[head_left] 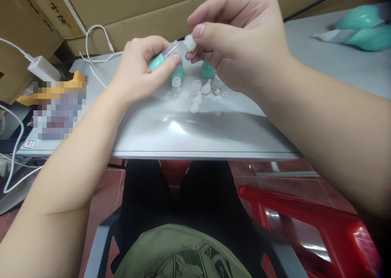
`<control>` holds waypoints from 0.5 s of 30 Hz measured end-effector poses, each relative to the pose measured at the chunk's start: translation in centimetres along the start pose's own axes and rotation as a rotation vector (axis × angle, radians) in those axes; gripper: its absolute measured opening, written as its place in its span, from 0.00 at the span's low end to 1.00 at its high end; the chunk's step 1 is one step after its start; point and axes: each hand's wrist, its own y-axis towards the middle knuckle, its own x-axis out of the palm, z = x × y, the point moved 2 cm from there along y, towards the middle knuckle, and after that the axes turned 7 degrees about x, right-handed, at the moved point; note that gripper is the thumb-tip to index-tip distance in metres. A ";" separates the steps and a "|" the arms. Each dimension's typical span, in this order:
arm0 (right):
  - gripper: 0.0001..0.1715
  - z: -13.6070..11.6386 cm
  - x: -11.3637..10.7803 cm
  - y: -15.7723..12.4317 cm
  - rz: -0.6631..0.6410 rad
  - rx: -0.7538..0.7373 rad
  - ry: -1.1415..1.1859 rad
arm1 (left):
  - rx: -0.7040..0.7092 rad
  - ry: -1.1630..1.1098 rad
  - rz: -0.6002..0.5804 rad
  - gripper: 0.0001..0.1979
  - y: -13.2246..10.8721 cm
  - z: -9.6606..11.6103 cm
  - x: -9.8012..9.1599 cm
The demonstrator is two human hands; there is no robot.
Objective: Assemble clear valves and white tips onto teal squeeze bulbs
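Above the grey worktop [183,131], the left hand [137,70] has its grip closed around a small teal bottle [157,61], clear neck pointing right. Just beside that neck, the right hand [241,38] pinches a white cap [190,43]. Loose clear parts [195,97] lie below.

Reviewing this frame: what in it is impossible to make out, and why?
Head view:
- teal bottle: mostly covered by the left hand.
- white cap: half hidden by the right hand pinching it.
- teal pieces behind: largely blocked by both hands.
- clear small parts on the table: too small and pale to tell apart.
- pixelated patch: blurred out.
- teal items, top right: out of focus, cut by the edge.
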 end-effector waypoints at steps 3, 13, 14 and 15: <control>0.05 -0.1 -0.1 0.0 0.068 0.107 0.013 | 0.002 -0.051 -0.035 0.16 0.1 -0.8 0.1; 0.14 0.0 -0.1 0.3 0.063 0.109 -0.013 | -0.019 -0.142 -0.137 0.19 0.2 -0.5 -0.6; 0.14 0.0 -0.2 0.3 0.044 0.116 -0.034 | -0.022 -0.141 -0.129 0.18 0.2 -0.6 -0.5; 0.15 0.1 -0.3 0.3 0.037 0.108 -0.045 | -0.023 -0.140 -0.111 0.17 0.2 -0.8 -0.4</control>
